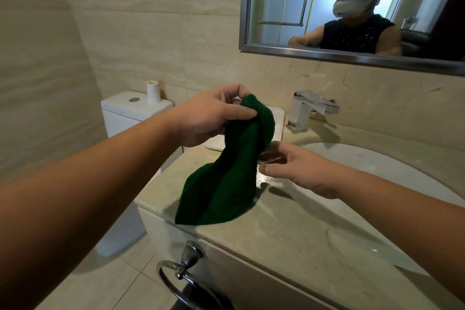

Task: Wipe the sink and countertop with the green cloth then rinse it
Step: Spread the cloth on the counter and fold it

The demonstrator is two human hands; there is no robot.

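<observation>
Head view gives me the countertop (289,229) under both arms, with the sink (377,166) sunk into it on the right. The green cloth (234,166) hangs twisted over the counter's left end, its lower part lying on the stone close to the edge.

My left hand (208,118) has the cloth's top bunched in curled fingers and thumb. My right hand (297,171) is loosely spread just beside the cloth's right edge, with the thumb close to it, and I judge it holds nothing yet.

The main risk is that narrow top grip: if it slackens, the cloth could slide off the left edge towards the toilet (130,113). A cloth left twisted would wipe in streaks, so the right hand needs to spread it. A broad sweep could shove the pale tray (276,118) behind it, or snag on the tap (309,108).
</observation>
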